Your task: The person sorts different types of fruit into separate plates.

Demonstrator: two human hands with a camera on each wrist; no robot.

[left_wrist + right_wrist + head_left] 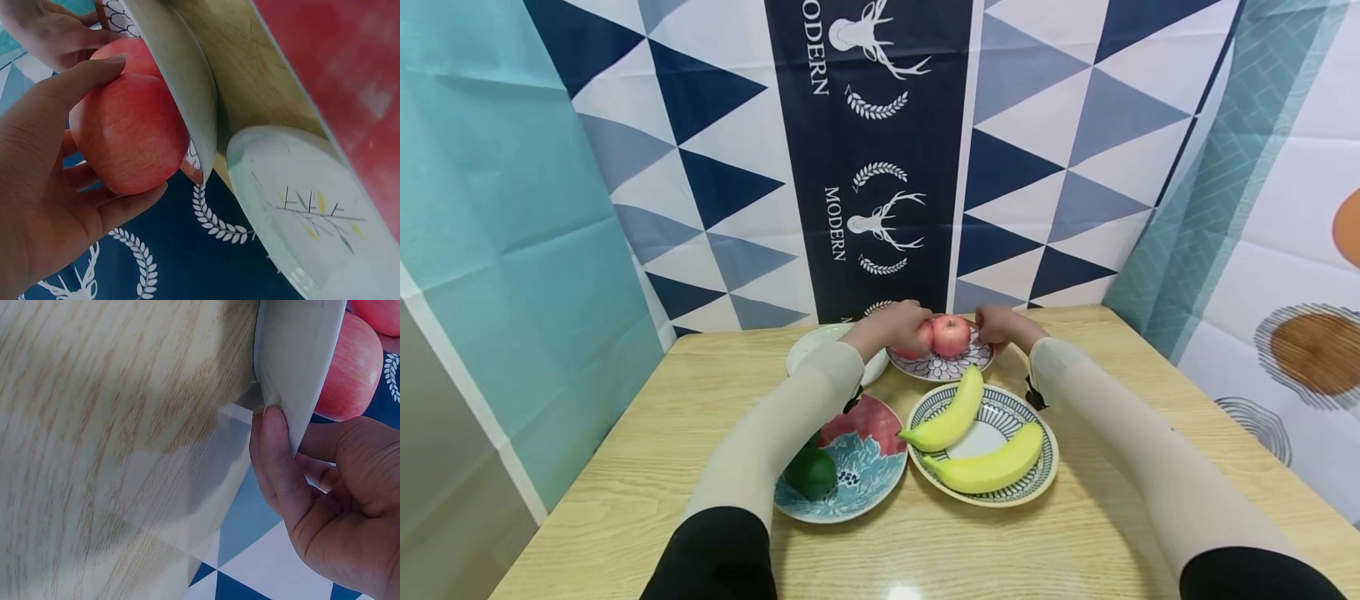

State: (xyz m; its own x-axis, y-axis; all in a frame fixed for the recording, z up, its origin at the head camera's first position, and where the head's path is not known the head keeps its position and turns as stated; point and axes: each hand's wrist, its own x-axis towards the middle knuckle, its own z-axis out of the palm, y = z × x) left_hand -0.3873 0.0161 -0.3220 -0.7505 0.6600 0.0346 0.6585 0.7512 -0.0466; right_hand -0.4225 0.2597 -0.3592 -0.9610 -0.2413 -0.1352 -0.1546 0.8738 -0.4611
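My left hand (901, 327) holds a red apple (134, 140) at the left side of a purple flower-patterned plate (953, 367), its thumb on top and fingers curled beneath. Beside that fruit lies a second apple (951, 335) on the same plate. On the plate's far right, my right hand (996, 325) pinches the rim; in the right wrist view its fingers (281, 447) press the pale underside while the thumb side is over the edge. Part of the held apple is hidden by the left hand in the head view.
Two yellow bananas (992, 468) lie on a blue-patterned plate (1048, 467) nearer me. Dark green fruit (811, 475) sits on a red and blue plate (872, 487), partly behind my left arm. A white plate (312, 212) with a twig design stands left of the apples' plate.
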